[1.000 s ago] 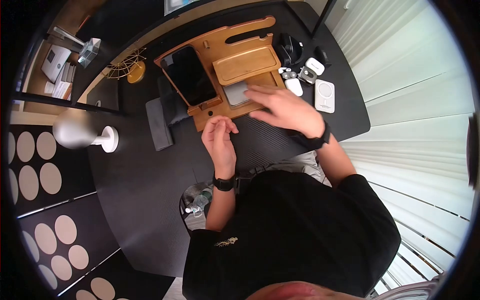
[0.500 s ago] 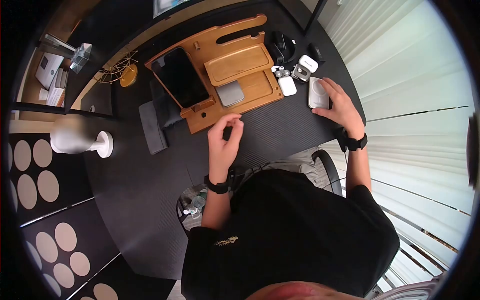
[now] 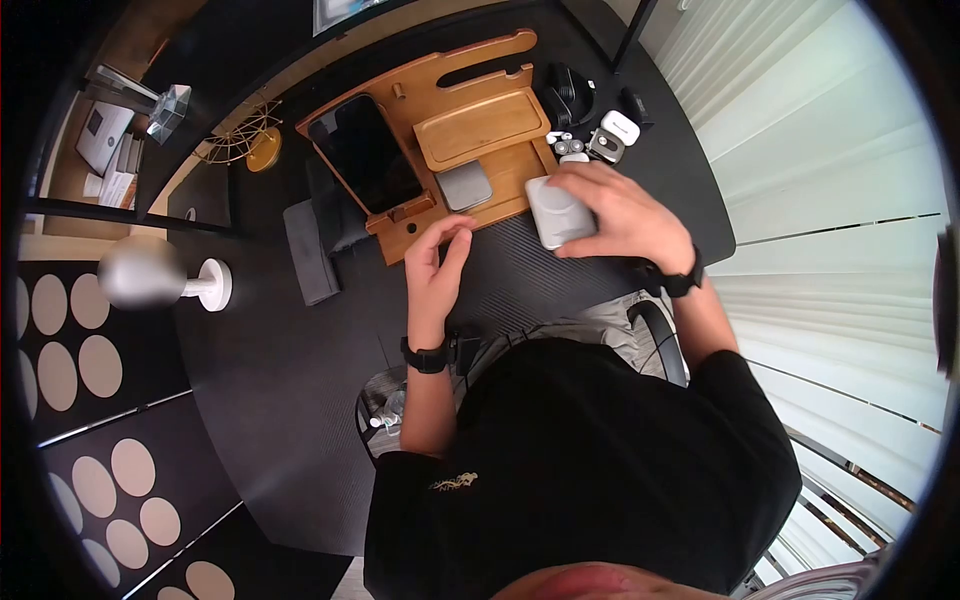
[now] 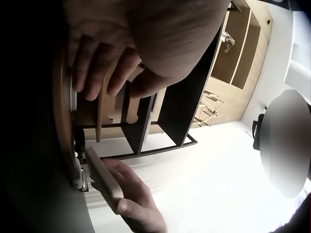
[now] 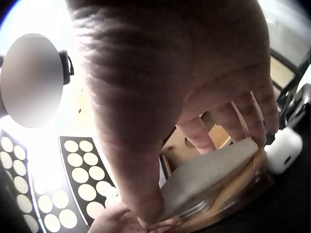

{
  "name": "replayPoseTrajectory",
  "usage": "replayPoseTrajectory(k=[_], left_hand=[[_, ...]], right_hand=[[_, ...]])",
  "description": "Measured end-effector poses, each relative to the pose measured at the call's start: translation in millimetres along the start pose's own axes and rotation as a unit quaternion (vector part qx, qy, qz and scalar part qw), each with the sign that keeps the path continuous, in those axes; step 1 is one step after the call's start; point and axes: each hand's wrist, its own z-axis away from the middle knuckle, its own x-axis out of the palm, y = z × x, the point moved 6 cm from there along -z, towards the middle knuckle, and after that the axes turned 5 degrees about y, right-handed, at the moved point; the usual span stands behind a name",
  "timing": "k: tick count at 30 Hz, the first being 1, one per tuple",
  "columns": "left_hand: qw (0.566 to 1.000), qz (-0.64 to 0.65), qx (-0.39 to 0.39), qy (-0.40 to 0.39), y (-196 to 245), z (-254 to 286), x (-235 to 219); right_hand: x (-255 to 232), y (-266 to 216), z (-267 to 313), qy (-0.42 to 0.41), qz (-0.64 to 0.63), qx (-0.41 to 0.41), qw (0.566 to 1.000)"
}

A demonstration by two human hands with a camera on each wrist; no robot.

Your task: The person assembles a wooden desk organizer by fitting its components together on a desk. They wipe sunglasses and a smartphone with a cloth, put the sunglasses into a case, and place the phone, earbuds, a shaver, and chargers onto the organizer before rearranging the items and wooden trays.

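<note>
In the head view my right hand (image 3: 640,222) grips a white power bank (image 3: 557,212) with a round charging ring, thumb and fingers at its opposite edges. It is held by the front right corner of a wooden desk organizer (image 3: 425,68). The right wrist view shows the power bank (image 5: 206,172) tilted over the wood. My left hand (image 3: 432,280) hangs loosely curled at the organizer's front edge, holding nothing. A grey rounded-square object (image 3: 464,186) lies in the organizer's lower tray. A dark-screened phone (image 3: 366,152) leans in its left slot.
A white earbud case (image 3: 575,158), partly hidden, sits behind the right hand. Past it are an open case (image 3: 606,144) and black headphones (image 3: 572,95). Grey folded cloth (image 3: 312,252) lies left of the organizer, with a white lamp (image 3: 212,285) farther left.
My right hand left the grey square in the tray, reached right to the power bank, and has brought it left to the organizer. The left hand has shifted only slightly.
</note>
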Motion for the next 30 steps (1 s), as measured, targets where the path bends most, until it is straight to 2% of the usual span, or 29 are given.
replayPoseTrajectory(k=[4, 8, 15, 18, 20, 21, 23, 24, 25, 27, 30], left_hand=[[0.998, 0.052, -0.019, -0.002, -3, -1, -2], [0.998, 0.056, -0.025, -0.009, -3, -2, -2], [0.998, 0.063, -0.020, -0.012, -5, -2, -2], [0.998, 0.059, -0.023, -0.010, -6, -2, -3], [0.998, 0.062, -0.027, -0.009, -6, -2, -3], [0.998, 0.063, -0.027, -0.007, -6, -2, -3], [0.997, 0.066, -0.027, -0.004, -4, -2, -2], [0.997, 0.072, -0.031, -0.002, -3, -2, -2], [0.996, 0.078, -0.035, -0.001, -3, -2, -2], [0.997, 0.076, -0.034, -0.003, 0, -2, -1], [0.996, 0.083, -0.035, -0.002, -1, -2, -2]], right_hand=[[29, -4, -34, -0.050, 0.025, -0.009, 0.998], [45, 6, -52, -0.031, 0.076, -0.060, 0.995], [57, 20, -65, -0.052, 0.097, -0.031, 0.993], [58, 21, -62, -0.017, 0.121, -0.053, 0.991], [41, 12, -55, 0.038, 0.099, -0.055, 0.993], [34, 10, -52, 0.038, 0.099, -0.054, 0.993], [20, 16, -45, 0.012, 0.042, 0.015, 0.999], [8, 14, -38, 0.052, 0.069, 0.017, 0.996], [7, 21, -30, 0.052, 0.070, 0.018, 0.996], [0, 34, -15, 0.127, 0.160, -0.002, 0.979], [6, 33, 6, 0.125, 0.192, -0.005, 0.973]])
